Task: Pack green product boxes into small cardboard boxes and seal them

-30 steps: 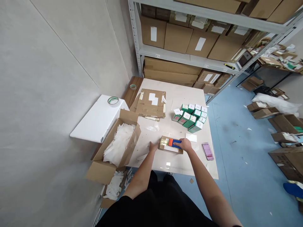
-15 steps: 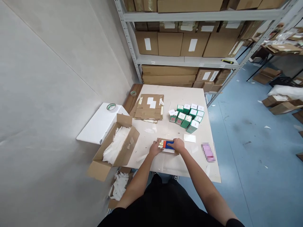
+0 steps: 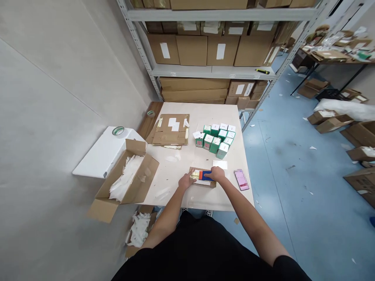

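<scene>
A small brown cardboard box (image 3: 210, 184) lies near the front edge of the pale table (image 3: 202, 197). My right hand (image 3: 216, 173) is closed on a blue and orange tool (image 3: 204, 175) pressed onto the top of the box. My left hand (image 3: 186, 182) rests against the box's left end, fingers curled on it. Several small green and white cartons (image 3: 217, 138) stand in a cluster behind the box. A white slip (image 3: 219, 164) lies just beyond my right hand.
An open carton of white packing paper (image 3: 127, 183) hangs off the table's left side beside a white block (image 3: 101, 152) bearing a tape roll (image 3: 118, 130). Flattened cardboard (image 3: 171, 130) lies at the back. A phone (image 3: 241, 180) sits at the right. Shelves of boxes (image 3: 205, 50) stand behind.
My left hand has moved from beside the box onto its left end. My right hand has slid the tool a little left along the box top. The view shifted right.
</scene>
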Available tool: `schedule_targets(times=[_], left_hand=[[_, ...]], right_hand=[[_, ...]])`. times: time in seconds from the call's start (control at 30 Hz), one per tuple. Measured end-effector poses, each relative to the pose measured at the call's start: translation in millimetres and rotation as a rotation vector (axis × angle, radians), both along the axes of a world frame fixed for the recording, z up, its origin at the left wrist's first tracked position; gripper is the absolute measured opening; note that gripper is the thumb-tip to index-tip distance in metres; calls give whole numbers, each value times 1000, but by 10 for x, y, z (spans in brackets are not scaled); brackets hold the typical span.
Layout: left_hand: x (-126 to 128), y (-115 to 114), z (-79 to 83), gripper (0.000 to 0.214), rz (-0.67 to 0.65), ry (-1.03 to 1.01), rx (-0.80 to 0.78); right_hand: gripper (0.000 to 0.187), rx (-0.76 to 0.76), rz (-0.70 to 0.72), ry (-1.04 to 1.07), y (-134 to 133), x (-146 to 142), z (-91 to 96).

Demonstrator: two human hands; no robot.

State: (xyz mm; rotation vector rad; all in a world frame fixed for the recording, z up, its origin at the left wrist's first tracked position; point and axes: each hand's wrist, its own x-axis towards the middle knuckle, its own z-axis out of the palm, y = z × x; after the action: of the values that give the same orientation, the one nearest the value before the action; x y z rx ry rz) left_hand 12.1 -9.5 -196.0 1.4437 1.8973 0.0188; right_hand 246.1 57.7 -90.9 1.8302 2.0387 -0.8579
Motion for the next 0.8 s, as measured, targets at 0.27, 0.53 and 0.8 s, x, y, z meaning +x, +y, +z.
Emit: schedule_targets(times=[0.27, 0.53, 0.8], left_hand=[[-28, 56, -77, 88, 24, -79, -24], [-66, 90, -131, 91, -15, -94, -25], [-142, 105, -105, 89, -57, -119, -18]], right_hand=[[57, 24, -52, -70, -102, 804, -50], [50, 27, -188, -105, -241, 1361, -216], [47, 34, -237, -102, -314, 1290, -273]])
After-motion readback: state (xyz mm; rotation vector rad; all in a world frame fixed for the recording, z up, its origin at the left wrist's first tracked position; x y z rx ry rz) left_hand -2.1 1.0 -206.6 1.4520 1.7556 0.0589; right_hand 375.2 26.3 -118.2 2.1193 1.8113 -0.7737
